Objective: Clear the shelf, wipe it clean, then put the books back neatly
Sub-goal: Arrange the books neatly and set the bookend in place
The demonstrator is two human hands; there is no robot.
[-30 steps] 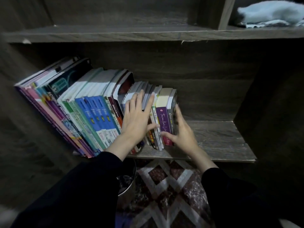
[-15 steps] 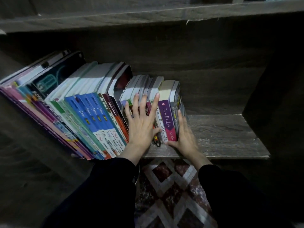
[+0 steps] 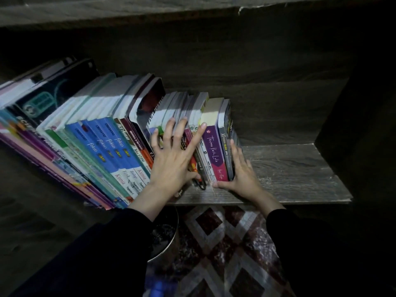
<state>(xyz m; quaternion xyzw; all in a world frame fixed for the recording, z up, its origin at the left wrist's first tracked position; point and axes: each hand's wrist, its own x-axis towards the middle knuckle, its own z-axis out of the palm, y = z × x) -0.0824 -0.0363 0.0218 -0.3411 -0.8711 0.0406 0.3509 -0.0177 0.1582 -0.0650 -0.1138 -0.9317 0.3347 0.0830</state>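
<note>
Since a second ago my view has tipped down, so the upper board now runs along the top edge. Both grips have hardly shifted on the short books, and my left fingers are splayed a little wider.

My left grip lies open and flat, fingers spread apart, pressing on the spines of the short books in the middle of the row. Those spines run from under my palm out to 12 o'clock. The tall blue books lean away at 9 o'clock of this grip, and a spiral-bound book stands at 11 o'clock.

My right grip is open too. Its straight fingers lie flat against the outer cover of the grey book, which ends the row. The thumb reaches towards 9 o'clock along the shelf, touching the foot of the purple book. That purple book stands between my two grips, at 10 o'clock of the right one and 2 o'clock of the left palm.

All the books stand on the shelf, filling it from its left end to the middle. Bare board stretches from my right grip out to 3 o'clock.

Below the shelf edge, a metal bin sits at 6 o'clock of my left grip, beside a patterned rug.
</note>
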